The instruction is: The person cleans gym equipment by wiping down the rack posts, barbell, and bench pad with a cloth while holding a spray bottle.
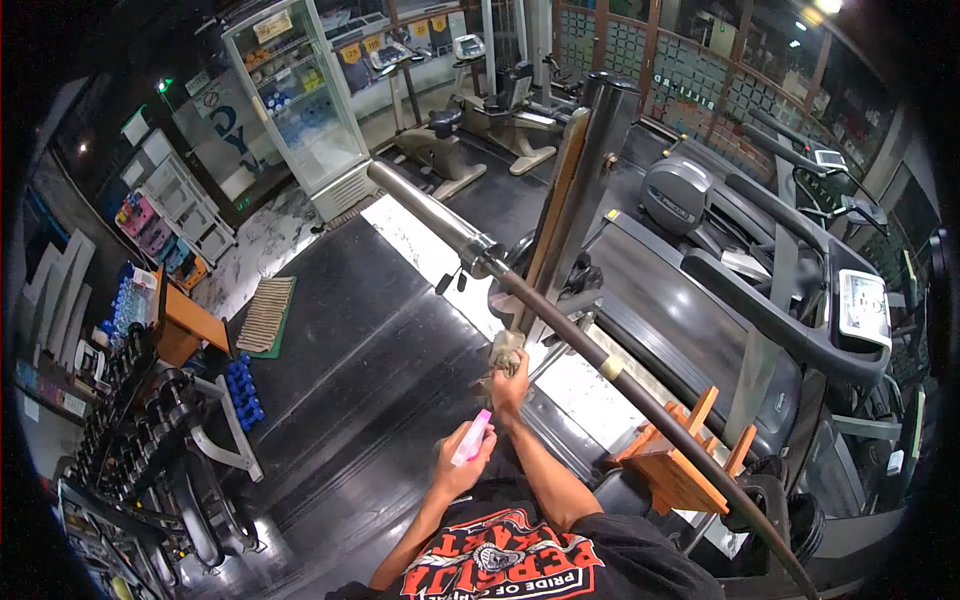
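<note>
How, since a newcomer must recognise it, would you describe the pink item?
Find the long barbell slanting across the view, then look below it for the left grip. It holds the pink item, bright at the top and paler below, unlike the drab, crumpled cloth in the right grip.

Ahead of me, toward the left, I see a tall glass-doored fridge, its upper shelves stocked with packages and drinks. Just right of it, two exercise bikes stand near the windows, where orange-and-dark posters hang. On my right are a treadmill with a pale console and, beyond it, an elliptical machine with a round grey housing. To my left, a striped mat lies partly over a green mat, near a wooden cabinet. Closer to me, blue dumbbells sit beside a rack of dark dumbbells.
</note>
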`<state>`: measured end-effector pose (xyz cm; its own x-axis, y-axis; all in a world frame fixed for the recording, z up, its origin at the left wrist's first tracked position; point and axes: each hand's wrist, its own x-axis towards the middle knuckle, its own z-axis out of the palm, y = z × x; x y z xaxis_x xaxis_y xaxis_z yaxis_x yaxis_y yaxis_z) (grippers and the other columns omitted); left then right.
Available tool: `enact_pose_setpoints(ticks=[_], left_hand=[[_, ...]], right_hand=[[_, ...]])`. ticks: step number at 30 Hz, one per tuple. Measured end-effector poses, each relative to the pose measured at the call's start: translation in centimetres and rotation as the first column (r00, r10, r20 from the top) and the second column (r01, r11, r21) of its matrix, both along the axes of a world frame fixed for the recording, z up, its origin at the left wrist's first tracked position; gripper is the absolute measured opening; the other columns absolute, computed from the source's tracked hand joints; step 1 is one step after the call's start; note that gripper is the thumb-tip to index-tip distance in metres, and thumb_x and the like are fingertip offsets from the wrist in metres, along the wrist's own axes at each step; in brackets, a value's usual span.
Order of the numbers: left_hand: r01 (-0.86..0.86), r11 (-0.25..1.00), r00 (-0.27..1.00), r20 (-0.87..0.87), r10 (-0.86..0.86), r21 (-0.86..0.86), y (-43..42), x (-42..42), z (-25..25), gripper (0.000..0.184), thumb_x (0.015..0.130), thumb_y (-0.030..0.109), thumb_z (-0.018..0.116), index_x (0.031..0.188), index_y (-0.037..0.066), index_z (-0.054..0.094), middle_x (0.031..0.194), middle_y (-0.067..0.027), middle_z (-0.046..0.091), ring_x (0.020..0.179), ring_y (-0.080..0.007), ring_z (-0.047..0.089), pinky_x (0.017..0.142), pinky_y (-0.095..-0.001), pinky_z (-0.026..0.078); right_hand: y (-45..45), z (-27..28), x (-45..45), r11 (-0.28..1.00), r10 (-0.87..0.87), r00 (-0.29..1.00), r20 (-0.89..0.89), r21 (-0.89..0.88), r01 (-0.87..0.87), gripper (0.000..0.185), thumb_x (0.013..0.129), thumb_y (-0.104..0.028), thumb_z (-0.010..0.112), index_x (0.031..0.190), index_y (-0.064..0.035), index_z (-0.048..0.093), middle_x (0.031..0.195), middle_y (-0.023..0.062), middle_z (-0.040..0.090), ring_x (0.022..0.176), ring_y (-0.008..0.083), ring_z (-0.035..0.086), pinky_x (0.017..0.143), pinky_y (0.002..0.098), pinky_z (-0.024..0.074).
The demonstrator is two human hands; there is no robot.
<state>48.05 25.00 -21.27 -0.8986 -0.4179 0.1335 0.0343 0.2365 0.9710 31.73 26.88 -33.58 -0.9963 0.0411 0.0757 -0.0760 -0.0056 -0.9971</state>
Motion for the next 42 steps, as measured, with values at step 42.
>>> enact_pose_setpoints(ticks=[42], left_hand=[[-0.026,0.992,0.997,0.075,0.016,0.125,-0.5,1.0,-0.6,0.014,0.088,0.000,0.063,0.102,0.000,0.060,0.083,-0.0036,0.064,0.062,-0.0068,0.058,0.056,-0.0224,0.048]], right_hand=[[4.4,6.9,-3.0,0.764,0.264,0.950,0.169,-0.638,-0.098,0.045,0.079,-0.001,0.055,0.124,-0.0025,0.050,0.109,0.0084,0.060,0.099,0.0210,0.058,0.089,0.0324,0.0471]])
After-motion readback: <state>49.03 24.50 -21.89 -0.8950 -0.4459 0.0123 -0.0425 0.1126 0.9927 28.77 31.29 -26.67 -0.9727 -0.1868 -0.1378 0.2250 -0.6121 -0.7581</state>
